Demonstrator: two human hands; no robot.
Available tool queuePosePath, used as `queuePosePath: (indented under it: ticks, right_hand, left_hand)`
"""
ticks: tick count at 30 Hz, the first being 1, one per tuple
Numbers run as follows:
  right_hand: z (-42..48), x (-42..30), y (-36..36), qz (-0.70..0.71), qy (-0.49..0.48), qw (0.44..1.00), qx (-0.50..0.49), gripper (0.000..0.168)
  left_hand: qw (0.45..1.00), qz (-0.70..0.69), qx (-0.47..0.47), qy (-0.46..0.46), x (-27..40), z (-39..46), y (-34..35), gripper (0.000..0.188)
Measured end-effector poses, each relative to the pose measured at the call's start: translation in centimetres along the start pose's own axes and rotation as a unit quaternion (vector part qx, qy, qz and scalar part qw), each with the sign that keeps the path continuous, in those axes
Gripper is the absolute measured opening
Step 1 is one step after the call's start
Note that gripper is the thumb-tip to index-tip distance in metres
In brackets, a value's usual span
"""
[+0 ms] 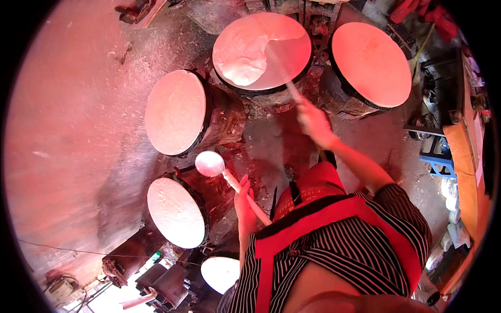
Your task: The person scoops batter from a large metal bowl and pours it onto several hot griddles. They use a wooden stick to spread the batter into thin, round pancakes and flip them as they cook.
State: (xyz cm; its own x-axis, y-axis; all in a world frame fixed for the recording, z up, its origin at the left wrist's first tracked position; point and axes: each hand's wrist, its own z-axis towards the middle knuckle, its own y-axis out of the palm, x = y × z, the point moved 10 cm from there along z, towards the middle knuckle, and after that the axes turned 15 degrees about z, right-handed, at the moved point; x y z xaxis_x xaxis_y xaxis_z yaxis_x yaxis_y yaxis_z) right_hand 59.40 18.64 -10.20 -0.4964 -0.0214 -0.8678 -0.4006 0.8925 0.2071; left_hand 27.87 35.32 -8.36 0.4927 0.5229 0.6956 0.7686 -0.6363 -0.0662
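My right hand [315, 123] grips a thin stick-like handle [292, 90], blurred by motion, that reaches over the round griddle [291, 58] at the top centre. Pale batter [240, 56] covers the left and upper part of that griddle, and its lower right is bare. In my left hand [245, 207] is a ladle [210, 163] with a round metal head and a pale handle, its head between two batter-covered griddles on the left. The ladle's far end meets my red apron.
More round griddles with pale layers stand at the upper right [372, 64], left [176, 112], lower left [178, 212] and bottom [221, 274]. A wall [70, 137] runs along the left. On the right are an orange-edged surface [462, 168], a blue object [437, 159] and plastic-wrapped items [450, 199].
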Motion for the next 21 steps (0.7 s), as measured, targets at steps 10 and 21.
queuePosePath:
  ticks: [10, 21]
  right_hand:
    - [18.0, 4.5, 25.2, 0.141, -0.221, 0.955, 0.14, 0.04]
    - [7.2, 6.2, 10.0, 0.143, -0.175, 0.969, 0.102, 0.039]
  left_hand:
    - [0.989, -0.12, 0.081, -0.014, -2.5, -9.2, -5.1, 0.046]
    - [0.997, -0.072, -0.005, 0.005, -3.7, -4.2, -4.4, 0.04]
